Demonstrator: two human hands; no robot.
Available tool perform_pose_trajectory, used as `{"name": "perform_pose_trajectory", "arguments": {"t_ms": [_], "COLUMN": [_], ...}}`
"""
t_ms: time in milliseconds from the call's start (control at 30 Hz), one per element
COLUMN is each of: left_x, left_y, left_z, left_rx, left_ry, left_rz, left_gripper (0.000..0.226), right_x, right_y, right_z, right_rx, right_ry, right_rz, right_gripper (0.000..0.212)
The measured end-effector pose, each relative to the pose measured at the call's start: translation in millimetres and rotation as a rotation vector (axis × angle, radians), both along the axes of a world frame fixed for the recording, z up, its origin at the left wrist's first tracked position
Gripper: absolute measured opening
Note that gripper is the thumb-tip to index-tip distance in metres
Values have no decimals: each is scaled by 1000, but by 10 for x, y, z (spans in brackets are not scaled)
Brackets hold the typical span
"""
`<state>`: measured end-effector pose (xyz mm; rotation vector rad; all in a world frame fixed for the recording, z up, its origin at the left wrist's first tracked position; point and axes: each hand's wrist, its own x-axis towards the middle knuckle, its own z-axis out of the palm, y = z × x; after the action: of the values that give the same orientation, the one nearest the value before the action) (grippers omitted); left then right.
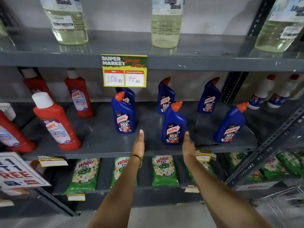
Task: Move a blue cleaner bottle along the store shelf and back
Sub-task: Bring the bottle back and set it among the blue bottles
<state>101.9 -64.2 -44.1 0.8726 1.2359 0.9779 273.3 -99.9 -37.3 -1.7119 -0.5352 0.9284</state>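
Note:
Several blue cleaner bottles with orange caps stand on the grey middle shelf (102, 145). One blue bottle (173, 124) stands near the front edge, between my two hands. Another blue bottle (124, 113) stands to its left, a third (230, 124) to its right, and more stand behind. My left hand (138, 143) is stretched flat over the shelf edge, left of the front bottle, holding nothing. My right hand (188, 143) is open with fingers straight, right beside that bottle's lower right side; I cannot tell if it touches.
Red cleaner bottles (56, 122) stand on the left of the same shelf, white bottles (263, 94) at far right. Clear bleach bottles (166, 23) fill the shelf above, where a yellow price tag (124, 71) hangs. Green detergent packs (164, 170) lie on the shelf below.

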Motion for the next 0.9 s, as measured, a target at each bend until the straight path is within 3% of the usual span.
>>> {"name": "perform_pose_trajectory", "arguments": {"t_ms": [200, 367, 600, 900], "left_x": [-583, -1047, -1372, -1306], "left_y": [62, 140, 360, 736], "left_z": [38, 117, 137, 261], "left_rx": [-20, -11, -40, -72], "left_ry": [26, 4, -1, -38], "left_rz": [-18, -41, -22, -6], "left_gripper": [70, 68, 76, 82], "right_x": [-539, -1133, -1550, -1627], "right_y": [-77, -27, 297, 1005], "right_z": [-22, -1, 65, 172], "right_rx": [9, -27, -57, -66], "right_ry": [49, 99, -152, 261], "right_rz": [-214, -166, -71, 267], "right_gripper": [59, 61, 64, 84]}}
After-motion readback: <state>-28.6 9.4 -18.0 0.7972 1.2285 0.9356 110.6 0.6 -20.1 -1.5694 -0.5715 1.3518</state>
